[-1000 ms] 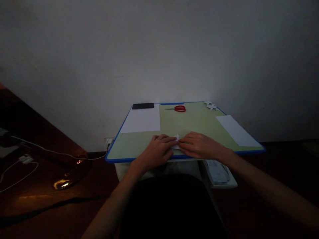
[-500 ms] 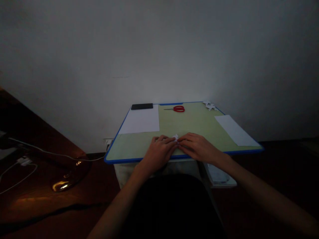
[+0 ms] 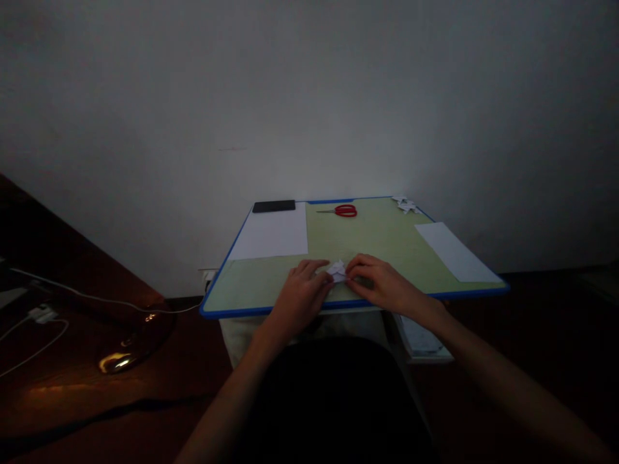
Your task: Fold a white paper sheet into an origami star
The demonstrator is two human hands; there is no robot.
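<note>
A small folded white paper [image 3: 337, 271] is at the front of the green tabletop [image 3: 367, 235], between my two hands. My left hand [image 3: 305, 288] pinches its left edge with thumb and fingers. On the other side, my right hand [image 3: 374, 280] grips the right edge in a similar pinch. The paper has several creases and a pointed top; its exact folded shape is too small to make out. Fingertips cover both of its sides.
Red-handled scissors [image 3: 344, 211] lie at the back of the table. A black phone-like slab [image 3: 274, 206] rests on a white sheet [image 3: 271, 235] at left. Folded paper pieces [image 3: 405, 205] sit at the back right corner, with a white paper strip [image 3: 457, 254] along the right edge.
My hands have moved slightly apart, so more of the folded paper shows between them. The view has shifted a little.
</note>
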